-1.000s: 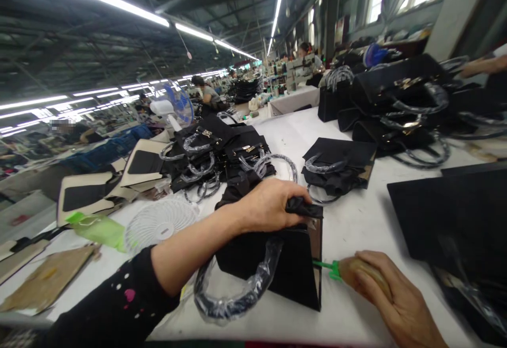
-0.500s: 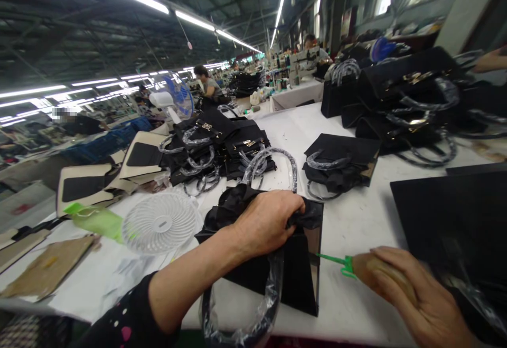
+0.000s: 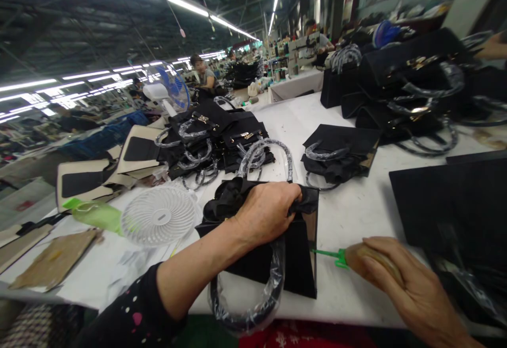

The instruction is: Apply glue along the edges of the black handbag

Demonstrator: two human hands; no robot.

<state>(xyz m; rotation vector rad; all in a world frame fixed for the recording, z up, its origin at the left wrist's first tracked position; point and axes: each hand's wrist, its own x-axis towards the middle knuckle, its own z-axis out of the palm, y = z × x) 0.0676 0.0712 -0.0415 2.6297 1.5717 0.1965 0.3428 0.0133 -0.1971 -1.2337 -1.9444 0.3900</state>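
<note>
A black handbag lies on the white table in front of me, its plastic-wrapped handles sticking out on the far and near sides. My left hand is closed on black cloth at the bag's top edge, the fingertips curled under and partly hidden. In my right hand is a brownish squeeze bottle with a thin green nozzle. The nozzle tip reaches the bag's right side, by a brown uncovered strip. Whether it touches the strip, I cannot tell.
A white round fan and a green bottle lie to the left. Piled black bags stand behind, another bag lies beyond, and more bags are stacked right. A dark panel lies beside my right hand. Co-workers sit farther back.
My right hand has moved slightly left and up in view with the bottle. The whole view has shifted a little. My left hand keeps its hold on the bag.
</note>
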